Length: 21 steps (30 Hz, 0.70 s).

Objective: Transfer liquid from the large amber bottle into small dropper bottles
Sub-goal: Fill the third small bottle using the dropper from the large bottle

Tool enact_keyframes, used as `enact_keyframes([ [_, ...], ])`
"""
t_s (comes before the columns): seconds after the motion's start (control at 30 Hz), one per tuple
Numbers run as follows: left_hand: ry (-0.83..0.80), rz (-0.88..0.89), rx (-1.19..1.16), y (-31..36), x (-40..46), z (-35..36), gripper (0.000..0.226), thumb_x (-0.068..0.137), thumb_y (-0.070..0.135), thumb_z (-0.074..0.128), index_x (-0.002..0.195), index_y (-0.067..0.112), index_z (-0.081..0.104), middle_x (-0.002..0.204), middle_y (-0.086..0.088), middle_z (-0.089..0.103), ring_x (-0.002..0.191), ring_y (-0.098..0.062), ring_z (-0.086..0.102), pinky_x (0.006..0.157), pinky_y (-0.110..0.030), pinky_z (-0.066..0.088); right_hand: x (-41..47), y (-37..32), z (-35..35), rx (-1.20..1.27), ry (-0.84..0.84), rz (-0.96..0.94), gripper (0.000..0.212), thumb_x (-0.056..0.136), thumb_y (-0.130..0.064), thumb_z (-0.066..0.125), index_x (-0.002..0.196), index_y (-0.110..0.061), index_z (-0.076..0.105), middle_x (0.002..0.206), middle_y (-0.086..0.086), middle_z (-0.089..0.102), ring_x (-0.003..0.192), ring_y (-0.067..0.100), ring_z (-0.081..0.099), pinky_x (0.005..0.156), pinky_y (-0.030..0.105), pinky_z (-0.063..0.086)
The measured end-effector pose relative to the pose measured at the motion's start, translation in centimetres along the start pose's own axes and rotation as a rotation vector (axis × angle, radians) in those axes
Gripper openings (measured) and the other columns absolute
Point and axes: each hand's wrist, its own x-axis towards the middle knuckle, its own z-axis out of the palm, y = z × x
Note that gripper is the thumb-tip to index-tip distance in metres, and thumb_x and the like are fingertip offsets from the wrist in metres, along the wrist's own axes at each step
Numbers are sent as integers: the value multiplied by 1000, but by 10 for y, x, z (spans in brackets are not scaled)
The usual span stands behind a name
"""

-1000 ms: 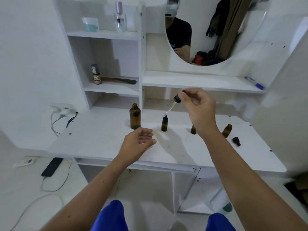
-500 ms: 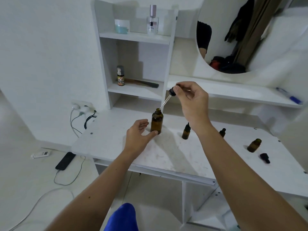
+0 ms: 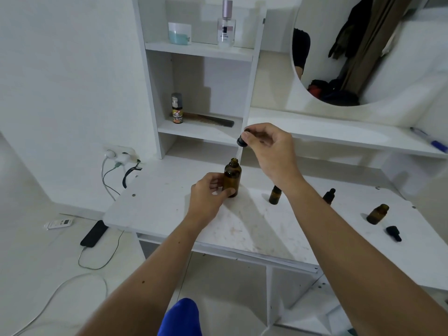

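The large amber bottle (image 3: 232, 177) stands open on the white table (image 3: 155, 207). My left hand (image 3: 208, 194) grips its lower body, thumb across the front. My right hand (image 3: 268, 151) pinches the black bulb of a dropper (image 3: 242, 141) above it; the glass tube points down to the bottle's mouth. A small open dropper bottle (image 3: 275, 195) stands just right of the large one, partly behind my right wrist. A capped small bottle (image 3: 329, 195) and another open small bottle (image 3: 377, 214) stand farther right, with a loose black dropper cap (image 3: 394, 233) lying beside them.
Shelves behind the table hold a spray bottle (image 3: 177, 108), a comb (image 3: 211, 119), a perfume bottle (image 3: 226, 25) and a jar (image 3: 179, 33). A round mirror (image 3: 351, 52) hangs at right. A wall socket with cables (image 3: 118, 157) and a phone (image 3: 94, 233) lie at left.
My left hand has closed round the large amber bottle. My right hand has brought the dropper from the small bottle over to the large bottle's mouth. The head has turned left.
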Motion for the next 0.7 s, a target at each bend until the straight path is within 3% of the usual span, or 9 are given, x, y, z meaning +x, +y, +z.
enact_keyframes([
  [0.13,1,-2,2,-1,1,0,45,80,13,89,120,14,69,111,1,76,105,-13,71,98,-28,58,-1,10,7,-93,-77,31,16,95,-16,79,111,-14,80,102,-9,79,93,-2,75,88,13,56],
  [0.23,-2,0,11,-2,1,0,46,81,15,89,122,14,69,113,1,76,105,-13,71,98,-29,58,-6,16,10,-99,-93,73,8,94,-20,80,97,-28,80,97,-13,79,93,-1,75,86,12,57],
  [0.33,-4,-2,22,-2,2,0,47,82,16,88,125,13,69,115,1,76,107,-14,71,99,-29,58,-8,20,14,-102,-66,81,18,92,-18,82,85,-34,78,93,-10,80,91,3,76,86,16,59],
  [0.43,-3,3,26,-3,2,0,47,82,16,88,125,12,69,115,1,76,107,-13,70,99,-27,57,-8,21,16,-81,-47,95,17,91,-16,83,84,-31,79,91,-7,80,90,7,77,87,21,61],
  [0.7,-7,7,18,-4,3,1,48,82,14,87,126,10,69,115,1,75,106,-12,70,98,-23,57,-6,23,20,-159,-14,86,3,91,-14,83,89,-16,81,86,-9,77,76,-6,70,76,12,56],
])
